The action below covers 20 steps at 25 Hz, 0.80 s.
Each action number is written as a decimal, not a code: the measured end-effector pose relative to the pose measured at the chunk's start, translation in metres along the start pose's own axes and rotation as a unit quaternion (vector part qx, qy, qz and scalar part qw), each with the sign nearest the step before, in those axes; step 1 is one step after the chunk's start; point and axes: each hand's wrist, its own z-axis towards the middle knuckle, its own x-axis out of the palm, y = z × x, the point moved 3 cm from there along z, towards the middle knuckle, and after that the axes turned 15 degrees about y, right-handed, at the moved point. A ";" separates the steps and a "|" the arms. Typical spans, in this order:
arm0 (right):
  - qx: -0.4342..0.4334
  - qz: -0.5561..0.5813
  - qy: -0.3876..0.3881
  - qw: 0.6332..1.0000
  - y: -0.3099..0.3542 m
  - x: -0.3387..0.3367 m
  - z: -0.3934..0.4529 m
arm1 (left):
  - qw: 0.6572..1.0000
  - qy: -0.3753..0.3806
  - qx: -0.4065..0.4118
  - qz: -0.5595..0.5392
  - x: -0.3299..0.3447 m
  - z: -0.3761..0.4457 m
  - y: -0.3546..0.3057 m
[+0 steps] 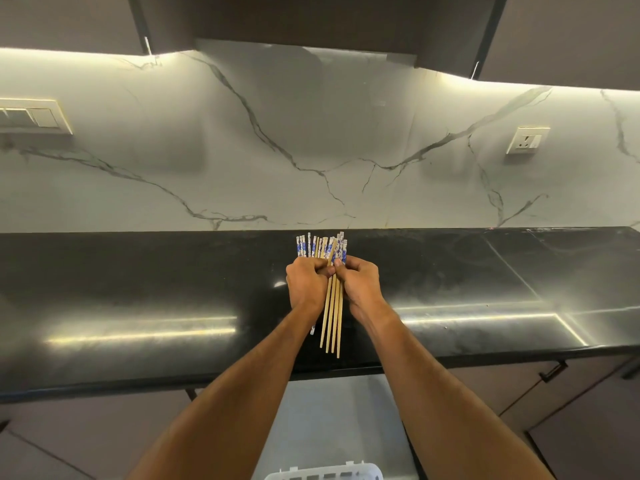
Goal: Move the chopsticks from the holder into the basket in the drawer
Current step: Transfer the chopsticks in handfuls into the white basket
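Note:
A bundle of wooden chopsticks (333,313) with blue-and-white patterned tops is held over the black countertop (138,282). My left hand (306,284) and my right hand (360,285) both grip the bundle around its middle, side by side. The patterned ends fan out beyond my fingers towards the wall, and several bare wooden tips point back towards me. The white basket (323,474) shows only its rim at the bottom edge, inside the open drawer (346,417) below the counter. No holder is in view.
A marble backsplash (311,150) rises behind the counter, with a switch plate (34,116) at left and a socket (527,140) at right. Dark cabinets hang above. Cabinet fronts with a handle (554,371) flank the drawer.

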 end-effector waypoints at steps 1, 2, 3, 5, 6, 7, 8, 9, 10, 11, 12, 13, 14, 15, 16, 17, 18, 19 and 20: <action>0.004 -0.006 0.005 1.000 -0.001 -0.001 0.000 | 1.000 0.004 0.001 -0.003 -0.001 -0.001 0.002; 0.007 -0.015 0.005 1.000 -0.001 -0.001 0.000 | 1.000 0.010 0.002 -0.006 -0.001 -0.002 0.003; 0.010 -0.026 0.001 1.000 -0.001 -0.002 0.001 | 1.000 0.016 0.001 -0.010 -0.001 -0.002 0.004; 0.010 -0.044 -0.015 0.999 -0.002 -0.001 0.004 | 0.999 0.024 0.005 -0.022 -0.001 -0.003 0.005; 0.008 -0.049 -0.022 0.999 -0.002 0.000 0.005 | 0.999 0.020 0.012 -0.025 -0.001 -0.004 0.005; 0.006 -0.053 -0.027 0.998 -0.001 0.000 0.006 | 0.999 0.010 0.019 -0.026 0.000 -0.005 0.005; 0.005 -0.057 -0.028 0.998 -0.001 0.001 0.007 | 0.999 -0.004 0.023 -0.024 -0.001 -0.006 0.005; 0.004 -0.061 -0.029 0.998 0.000 0.001 0.008 | 0.999 -0.018 0.025 -0.026 -0.002 -0.007 0.006; 0.003 -0.064 -0.032 0.997 0.003 0.000 0.008 | 0.999 -0.027 0.026 -0.039 -0.002 -0.008 0.007; 0.004 -0.066 -0.037 0.997 0.006 -0.001 0.009 | 0.997 -0.031 0.030 -0.067 -0.002 -0.007 0.008; 0.006 -0.064 -0.045 0.997 0.008 -0.003 0.009 | 0.994 -0.030 0.038 -0.098 -0.002 -0.007 0.008; 0.009 -0.059 -0.052 0.997 0.010 -0.006 0.010 | 0.991 -0.025 0.051 -0.124 -0.003 -0.007 0.007; 0.012 -0.053 -0.057 0.997 0.011 -0.008 0.010 | 0.988 -0.017 0.065 -0.139 -0.004 -0.008 0.005; 0.017 -0.046 -0.061 0.997 0.012 -0.009 0.010 | 0.986 -0.008 0.079 -0.146 -0.004 -0.009 0.003; 0.022 -0.035 -0.063 0.997 0.011 -0.010 0.010 | 0.984 0.002 0.089 -0.153 -0.004 -0.010 0.001; 0.031 -0.026 -0.069 0.997 0.010 -0.011 0.011 | 0.981 0.015 0.089 -0.169 -0.004 -0.011 0.000; 0.041 -0.020 -0.078 0.996 0.008 -0.012 0.011 | 0.978 0.028 0.082 -0.191 -0.003 -0.012 -0.001; 0.052 -0.019 -0.089 0.994 0.006 -0.014 0.012 | 0.973 0.038 0.073 -0.215 -0.002 -0.014 -0.002; 0.064 -0.021 -0.100 0.993 0.003 -0.015 0.013 | 0.970 0.041 0.069 -0.228 -0.002 -0.015 -0.003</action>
